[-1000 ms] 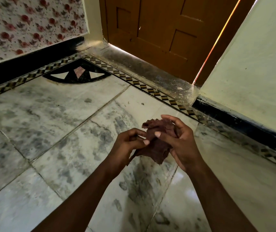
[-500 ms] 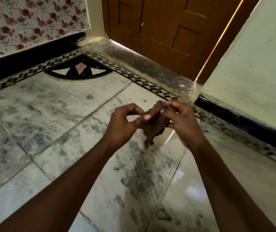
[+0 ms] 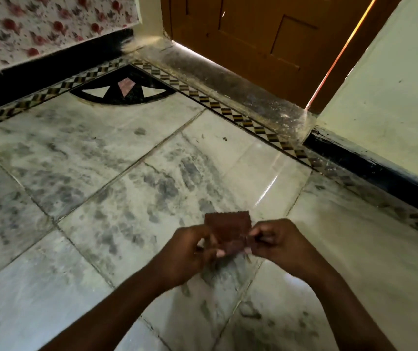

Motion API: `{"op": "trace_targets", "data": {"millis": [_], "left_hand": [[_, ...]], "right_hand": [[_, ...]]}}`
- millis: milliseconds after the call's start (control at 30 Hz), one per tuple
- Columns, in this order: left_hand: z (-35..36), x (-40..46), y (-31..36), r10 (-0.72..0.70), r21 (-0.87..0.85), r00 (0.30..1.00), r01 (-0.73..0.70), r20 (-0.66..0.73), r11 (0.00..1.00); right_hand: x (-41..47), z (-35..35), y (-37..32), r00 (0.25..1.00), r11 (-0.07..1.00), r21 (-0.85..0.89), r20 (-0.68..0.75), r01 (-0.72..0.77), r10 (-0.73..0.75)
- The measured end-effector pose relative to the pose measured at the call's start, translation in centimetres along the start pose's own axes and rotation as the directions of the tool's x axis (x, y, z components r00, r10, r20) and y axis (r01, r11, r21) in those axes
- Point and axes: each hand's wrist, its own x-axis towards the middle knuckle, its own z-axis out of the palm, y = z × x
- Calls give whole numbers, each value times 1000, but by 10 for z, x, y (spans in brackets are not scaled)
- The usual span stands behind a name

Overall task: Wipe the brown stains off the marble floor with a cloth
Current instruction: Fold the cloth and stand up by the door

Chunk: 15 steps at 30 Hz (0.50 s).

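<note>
One small reddish-brown cloth (image 3: pixel 229 230), a flat, roughly square piece with a zigzag-cut top edge, is held up in the air above the pale grey-veined marble floor (image 3: pixel 96 158). Two hands hold it. The left hand (image 3: pixel 190 252) pinches the cloth's lower left edge between thumb and curled fingers; the right hand (image 3: pixel 276 243) pinches its right edge the same way, so the cloth is stretched flat between them, its upper half standing free above the fingers.

Below and around the cloth the floor tiles carry many smudged dark grey blotches; the tile just beyond the cloth is cleaner and glossy, with a streak of reflected light. Beyond the cloth a single chequered black-and-yellow border strip (image 3: pixel 230 115) edges the floor, with one dark fan-shaped inlay (image 3: pixel 124 91) in the far left corner. Past the strip stands one brown wooden door (image 3: pixel 258 34). Bare floor spreads widely to the cloth's left.
</note>
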Motion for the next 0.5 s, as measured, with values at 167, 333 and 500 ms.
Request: {"op": "trace_targets", "data": {"millis": [167, 333, 500], "left_hand": [[24, -26, -27, -136, -68, 990, 138, 21, 988], [22, -22, -27, -235, -244, 971, 241, 51, 939], [25, -4, -36, -317, -300, 941, 269, -123, 915]], "right_hand": [[-18, 8, 23, 976, 991, -44, 178, -123, 129], [-4, 15, 22, 986, 989, 14, 88, -146, 144], [10, 18, 22, 987, 986, 48, -21, -160, 161]]}}
